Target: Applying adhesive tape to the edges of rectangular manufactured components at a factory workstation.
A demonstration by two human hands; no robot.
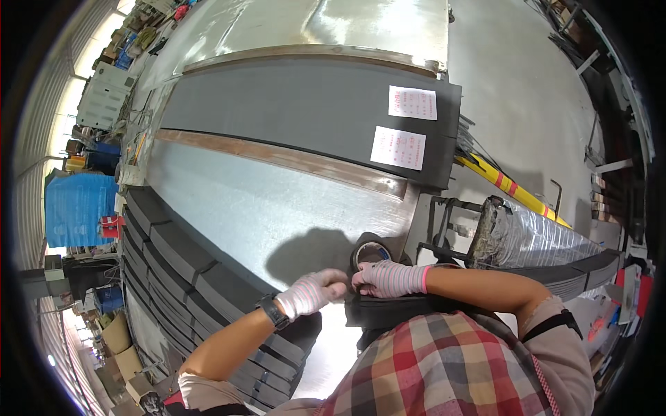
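Both my hands wear striped pink and grey knit gloves and are close together over the near edge of the metal worktable. My right hand [390, 279] rests on a dark grey stack of sheets [388, 310], its fingers pinched together; what they hold, if anything, is hidden. Just beyond those fingers is a dark round roll [372, 253] with a pale inner ring, probably tape. Slightly left of it, my left hand [313, 292] hovers with curled fingers pointing toward the right one. I cannot make out anything between them.
Two printed paper sheets [398, 148] lie on a long dark grey panel [277, 104] between wooden strips. Bundled dark strips [180, 263] are stacked at left. A plastic-wrapped bundle [527, 236] and a yellow bar with red bands [510, 186] stand at right.
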